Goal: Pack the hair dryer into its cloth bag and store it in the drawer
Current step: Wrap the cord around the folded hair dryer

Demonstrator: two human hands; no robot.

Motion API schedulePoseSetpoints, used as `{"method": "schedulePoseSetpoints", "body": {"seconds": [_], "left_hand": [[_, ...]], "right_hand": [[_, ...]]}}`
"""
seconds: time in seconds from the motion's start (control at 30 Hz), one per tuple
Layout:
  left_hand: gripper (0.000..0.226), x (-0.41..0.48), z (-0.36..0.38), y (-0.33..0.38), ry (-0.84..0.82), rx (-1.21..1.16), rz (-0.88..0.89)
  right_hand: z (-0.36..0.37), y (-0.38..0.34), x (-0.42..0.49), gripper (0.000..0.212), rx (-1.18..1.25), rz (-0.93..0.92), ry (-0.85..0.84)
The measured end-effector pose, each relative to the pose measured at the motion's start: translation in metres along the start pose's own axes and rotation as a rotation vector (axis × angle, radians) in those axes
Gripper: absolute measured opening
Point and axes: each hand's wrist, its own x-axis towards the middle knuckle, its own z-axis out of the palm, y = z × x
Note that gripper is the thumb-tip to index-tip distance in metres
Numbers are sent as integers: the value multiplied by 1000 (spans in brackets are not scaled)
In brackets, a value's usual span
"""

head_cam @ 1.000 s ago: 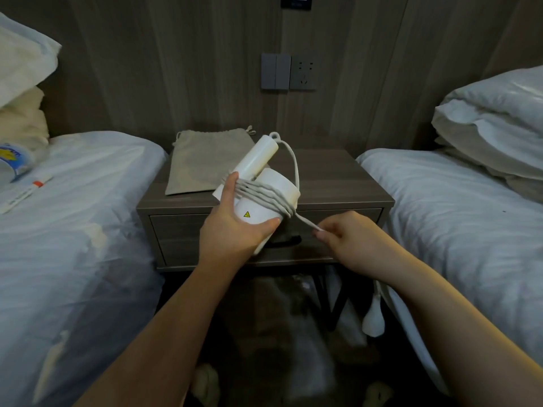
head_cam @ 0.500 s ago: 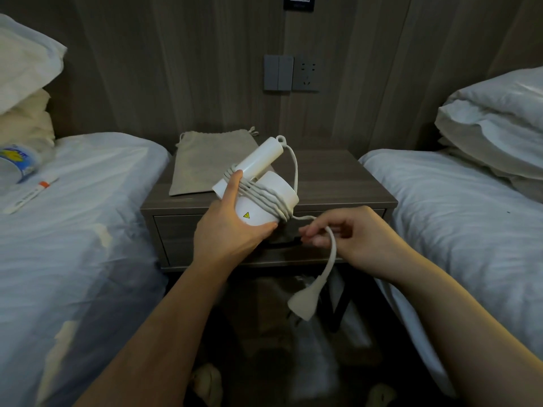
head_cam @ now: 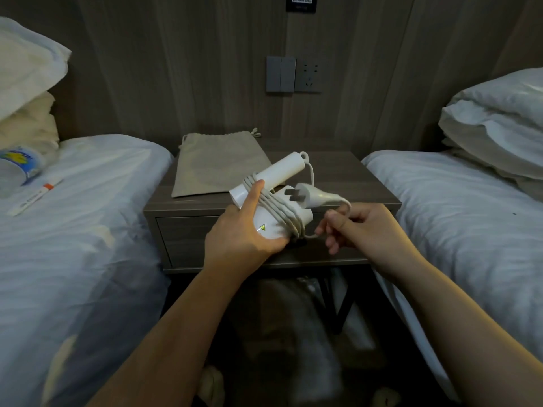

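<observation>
My left hand (head_cam: 239, 233) grips the white hair dryer (head_cam: 271, 224) in front of the nightstand, thumb over the grey cord wound several times around its body. The handle (head_cam: 279, 171) points up and away. My right hand (head_cam: 357, 227) pinches the free end of the cord, and the white plug (head_cam: 311, 196) swings above the dryer, prongs pointing left. The beige cloth bag (head_cam: 219, 164) lies flat on the nightstand top (head_cam: 346, 177), behind the dryer. The drawer front (head_cam: 188, 236) is shut below the top, partly hidden by my hands.
White-sheeted beds flank the nightstand, left (head_cam: 79, 230) and right (head_cam: 458, 218), with pillows (head_cam: 496, 118) on the right one. A plastic bottle (head_cam: 17, 165) and a pen (head_cam: 35, 195) lie on the left bed. A wall socket (head_cam: 307, 74) sits above the nightstand.
The plug hung below my right hand; now it is swung up over the dryer. My right hand has risen and the loose cord has shortened.
</observation>
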Motion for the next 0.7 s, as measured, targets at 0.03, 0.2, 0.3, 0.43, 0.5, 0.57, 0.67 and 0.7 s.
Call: {"method": "schedulePoseSetpoints", "body": {"seconds": [0.03, 0.2, 0.3, 0.43, 0.5, 0.57, 0.67, 0.7], "left_hand": [[99, 0, 0, 1, -2, 7, -3], [100, 0, 3, 1, -29, 26, 8], [98, -1, 6, 3, -46, 26, -11], [101, -5, 11, 8, -80, 12, 19], [103, -6, 14, 8, -115, -12, 26], [104, -6, 15, 9, -120, 3, 20], [104, -5, 15, 10, -120, 32, 0], [104, -5, 15, 9, -117, 37, -10]], "right_hand": [[0, 3, 1, 28, 67, 14, 9], [3, 11, 3, 19, 230, 46, 56], [9, 11, 2, 27, 201, 68, 140], [10, 7, 0, 30, 197, 76, 275], [11, 5, -1, 29, 161, 75, 316], [12, 5, -1, 27, 115, 84, 367], [16, 4, -1, 23, 47, 89, 442], [17, 4, -1, 21, 36, 90, 455]]}}
